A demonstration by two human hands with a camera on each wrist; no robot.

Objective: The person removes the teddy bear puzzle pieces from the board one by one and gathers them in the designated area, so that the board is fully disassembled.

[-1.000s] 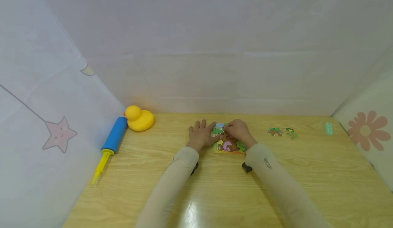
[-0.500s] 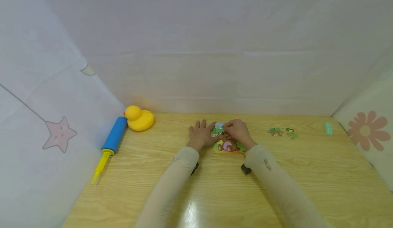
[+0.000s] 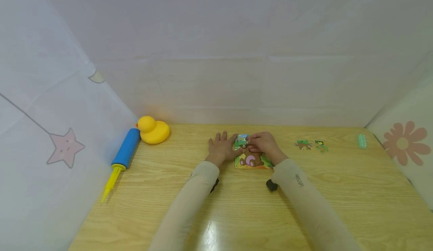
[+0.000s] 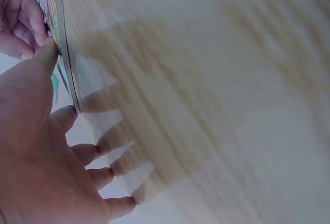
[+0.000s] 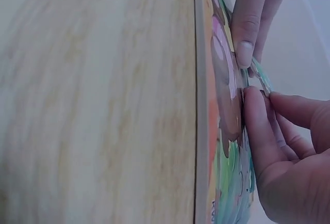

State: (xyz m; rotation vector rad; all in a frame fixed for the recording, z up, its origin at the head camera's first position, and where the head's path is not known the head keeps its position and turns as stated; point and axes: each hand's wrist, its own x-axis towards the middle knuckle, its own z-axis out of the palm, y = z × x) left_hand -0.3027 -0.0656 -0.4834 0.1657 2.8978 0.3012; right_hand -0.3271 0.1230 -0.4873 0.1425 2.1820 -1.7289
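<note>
A small jigsaw puzzle (image 3: 251, 161) with a brown bear picture lies flat on the wooden table between the hands. My left hand (image 3: 220, 151) is spread at its left edge, thumb on the picture and the other fingertips down on the tabletop (image 4: 206, 79). Over the upper part of the puzzle, my right hand (image 3: 266, 145) pinches a puzzle piece (image 5: 262, 75) between thumb and fingers. That piece tilts up from the picture in the right wrist view, close to the left thumb (image 5: 245, 53). The right hand covers the puzzle's upper right part in the head view.
Loose puzzle pieces (image 3: 303, 145) lie to the right, with more pieces (image 3: 321, 147) beside them. A pale green bumpy object (image 3: 362, 141) sits at the far right. On the left are a yellow rubber duck (image 3: 155, 131) and a blue and yellow hand pump (image 3: 126, 149). Cloth walls (image 3: 216, 85) surround the table.
My right hand has shifted slightly right and its fingers have straightened somewhat; the puzzle's upper left part now sits a little higher. The left hand has stayed in place.
</note>
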